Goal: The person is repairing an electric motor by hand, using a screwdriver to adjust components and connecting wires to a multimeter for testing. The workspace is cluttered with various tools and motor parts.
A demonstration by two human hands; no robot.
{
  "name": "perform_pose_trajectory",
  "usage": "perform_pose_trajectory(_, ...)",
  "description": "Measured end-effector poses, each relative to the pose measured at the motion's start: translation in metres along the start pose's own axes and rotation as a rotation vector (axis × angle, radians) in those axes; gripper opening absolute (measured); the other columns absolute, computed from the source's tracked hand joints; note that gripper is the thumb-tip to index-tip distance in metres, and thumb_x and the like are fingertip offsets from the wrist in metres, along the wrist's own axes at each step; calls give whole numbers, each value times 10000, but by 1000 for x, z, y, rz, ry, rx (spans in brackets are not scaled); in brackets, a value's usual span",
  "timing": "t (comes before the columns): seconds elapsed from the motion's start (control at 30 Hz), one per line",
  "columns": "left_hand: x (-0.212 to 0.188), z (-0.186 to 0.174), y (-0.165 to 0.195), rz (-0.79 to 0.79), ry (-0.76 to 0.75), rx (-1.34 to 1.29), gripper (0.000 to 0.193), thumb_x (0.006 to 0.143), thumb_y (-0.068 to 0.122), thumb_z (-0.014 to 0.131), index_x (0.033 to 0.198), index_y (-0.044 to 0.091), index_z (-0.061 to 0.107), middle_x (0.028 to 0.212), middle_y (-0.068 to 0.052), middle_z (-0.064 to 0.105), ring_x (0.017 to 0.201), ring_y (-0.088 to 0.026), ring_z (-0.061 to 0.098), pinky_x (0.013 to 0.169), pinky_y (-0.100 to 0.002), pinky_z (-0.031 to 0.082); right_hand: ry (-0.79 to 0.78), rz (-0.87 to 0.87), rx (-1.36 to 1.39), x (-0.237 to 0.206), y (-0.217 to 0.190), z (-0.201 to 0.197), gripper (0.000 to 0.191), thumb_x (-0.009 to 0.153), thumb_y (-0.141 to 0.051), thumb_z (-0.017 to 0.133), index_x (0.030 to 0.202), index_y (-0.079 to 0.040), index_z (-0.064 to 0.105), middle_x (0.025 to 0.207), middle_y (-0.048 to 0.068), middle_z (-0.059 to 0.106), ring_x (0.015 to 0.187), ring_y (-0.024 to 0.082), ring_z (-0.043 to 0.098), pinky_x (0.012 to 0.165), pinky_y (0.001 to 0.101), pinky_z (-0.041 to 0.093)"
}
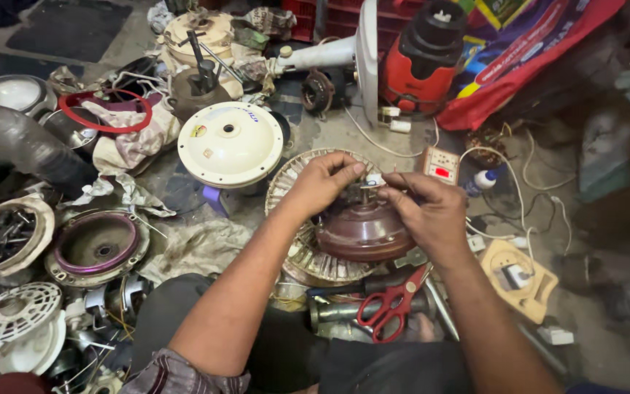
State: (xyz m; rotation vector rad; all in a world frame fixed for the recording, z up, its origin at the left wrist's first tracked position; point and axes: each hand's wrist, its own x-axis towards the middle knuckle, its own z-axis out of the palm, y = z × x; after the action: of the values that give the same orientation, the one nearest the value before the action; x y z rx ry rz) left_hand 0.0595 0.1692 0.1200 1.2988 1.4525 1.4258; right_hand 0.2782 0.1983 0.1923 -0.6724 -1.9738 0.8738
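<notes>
A brown domed motor cover [362,232] rests on a round slotted metal stator [308,255] in front of me. My left hand [322,182] and my right hand [424,208] meet above the cover's top. The fingertips of both pinch a small part at the centre shaft, which the fingers mostly hide. Both forearms reach in from the bottom of the view.
Red-handled scissors [391,306] lie just below the cover. A cream round fan cover [231,142] sits to the upper left, a white socket box [440,164] with a red switch to the upper right. Motor housings, rags and wires crowd the floor at left; a red appliance [421,69] stands behind.
</notes>
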Motion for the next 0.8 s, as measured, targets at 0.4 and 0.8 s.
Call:
perform_pose_trajectory(0.4, 0, 0, 1, 46, -16, -38, 263, 967, 316, 710, 983, 58, 760, 871, 8, 742, 820, -78, 630, 768, -278, 520, -190, -128, -68, 12, -5, -7, 157, 831, -100, 832, 940, -19, 752, 892, 68, 750, 809, 156, 719, 739, 288, 561)
perform_pose_trajectory(0.8, -2, -2, 3, -17, -24, -47, 281, 948, 348, 718, 990, 73, 760, 818, 29, 727, 698, -52, 595, 639, -256, 505, -316, 126, -148, 16, -7, -9, 213, 815, -178, 835, 976, -59, 763, 864, 57, 774, 768, 166, 729, 722, 303, 568)
